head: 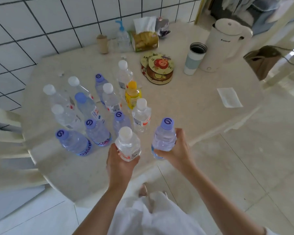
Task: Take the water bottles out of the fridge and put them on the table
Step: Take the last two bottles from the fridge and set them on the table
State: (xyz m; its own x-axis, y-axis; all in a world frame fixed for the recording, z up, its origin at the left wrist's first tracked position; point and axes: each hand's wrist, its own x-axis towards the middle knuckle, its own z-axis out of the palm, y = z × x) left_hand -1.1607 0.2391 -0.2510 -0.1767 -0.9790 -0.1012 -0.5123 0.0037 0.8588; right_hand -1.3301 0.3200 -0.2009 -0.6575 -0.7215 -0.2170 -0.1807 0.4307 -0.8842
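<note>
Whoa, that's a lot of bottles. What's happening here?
A person is carrying bottled water to a pale table. The left hand grips a white-capped bottle and the right hand grips a purple-capped bottle, both held at the table's near edge. About a dozen bottles already stand there in a cluster, one of them a yellow bottle.
</note>
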